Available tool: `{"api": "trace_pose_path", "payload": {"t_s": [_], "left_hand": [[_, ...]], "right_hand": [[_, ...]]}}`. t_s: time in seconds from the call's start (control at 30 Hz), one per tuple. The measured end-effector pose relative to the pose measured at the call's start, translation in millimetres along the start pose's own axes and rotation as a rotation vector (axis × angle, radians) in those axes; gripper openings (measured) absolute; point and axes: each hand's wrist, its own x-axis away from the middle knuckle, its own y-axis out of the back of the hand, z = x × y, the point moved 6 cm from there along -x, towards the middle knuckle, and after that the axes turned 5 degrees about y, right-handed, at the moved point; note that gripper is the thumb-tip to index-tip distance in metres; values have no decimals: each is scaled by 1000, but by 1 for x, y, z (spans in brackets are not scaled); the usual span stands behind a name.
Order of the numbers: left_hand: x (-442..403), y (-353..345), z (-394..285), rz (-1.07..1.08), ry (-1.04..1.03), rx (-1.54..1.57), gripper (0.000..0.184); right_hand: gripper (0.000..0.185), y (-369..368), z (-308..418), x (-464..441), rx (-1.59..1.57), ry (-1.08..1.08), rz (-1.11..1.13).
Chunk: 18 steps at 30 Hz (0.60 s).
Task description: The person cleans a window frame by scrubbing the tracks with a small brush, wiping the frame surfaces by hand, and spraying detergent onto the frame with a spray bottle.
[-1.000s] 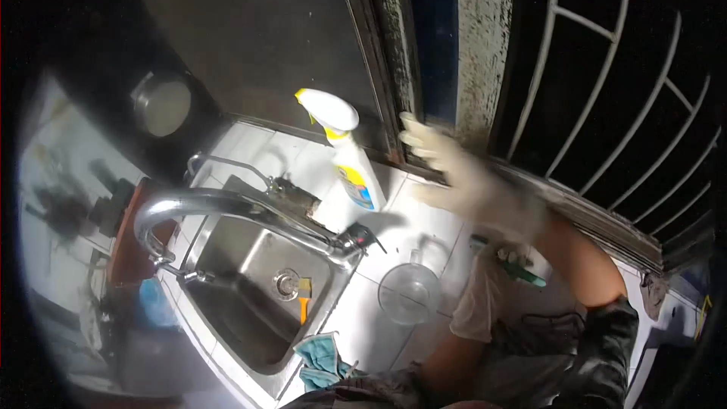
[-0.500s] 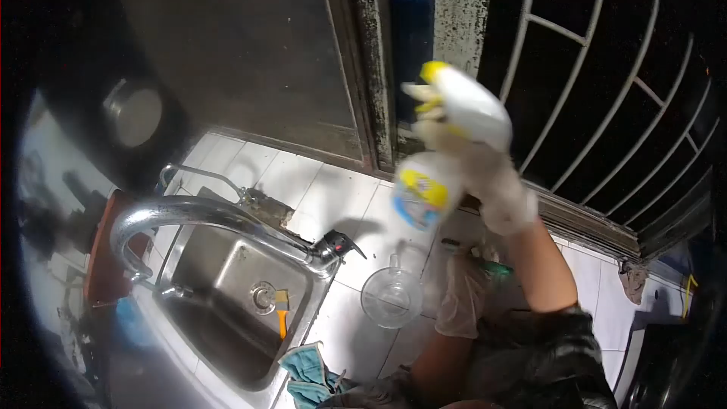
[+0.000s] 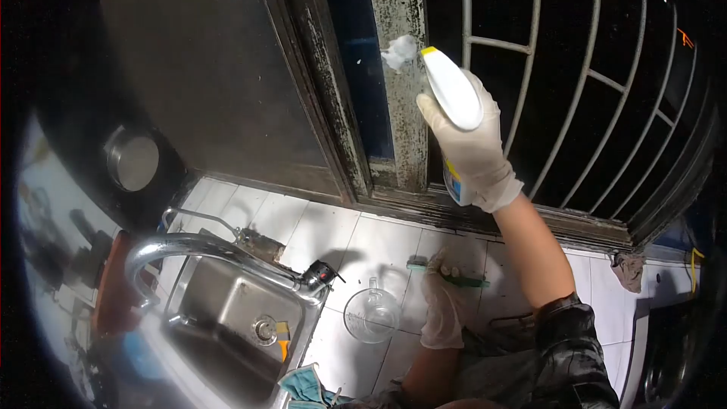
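Note:
My right hand (image 3: 473,148), in a pale translucent glove, grips a white spray bottle (image 3: 454,95) with a yellow nozzle tip. The nozzle faces a weathered, peeling window-frame post (image 3: 397,7). White foam (image 3: 400,53) clings to that post just left of the nozzle. Lower down, my gloved left hand (image 3: 441,299) is over the white tiled counter, its fingers closed around a slim green tool (image 3: 473,282); the tool's kind is unclear. To the left of this hand stands a clear glass mug (image 3: 372,316).
A steel sink (image 3: 235,295) with a curved chrome faucet (image 3: 219,250) is on the left; an orange-handled brush (image 3: 283,339) lies in it. A teal cloth (image 3: 304,385) hangs at the sink's edge. Metal bars (image 3: 530,68) cross the window; a brown rag (image 3: 628,271) lies at right.
The spray bottle has gone from blurred motion over the counter to close beside the post. White foam now shows on the post. The view has shifted slightly; my left hand stays low on the counter.

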Motion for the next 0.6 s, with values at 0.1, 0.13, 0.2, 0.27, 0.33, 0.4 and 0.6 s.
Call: {"api": "trace_pose_path", "payload": {"t_s": [0.1, 0.13, 0.2, 0.27, 0.33, 0.4, 0.6], "left_hand": [[1, 4, -2, -35, -44, 2, 32], [6, -3, -3, 51, -54, -35, 31], [6, -7, -4, 138, -67, -74, 31], [-3, 0, -6, 95, -87, -78, 34], [-6, 6, -4, 85, -78, -69, 29], [-8, 10, -4, 77, -66, -57, 25], [-20, 16, -7, 65, -79, -60, 22]], "right_hand": [[33, -3, 1, -16, -110, -80, 15], [33, -4, 4, -20, -109, -76, 16], [33, -4, 12, -28, -149, -78, 17], [32, -2, 20, -32, -65, -63, 37], [34, -2, 29, -33, 47, 32, 28], [34, 1, 28, -30, 19, 30, 42], [34, 8, -8, 25, 148, -71, 173]]}}
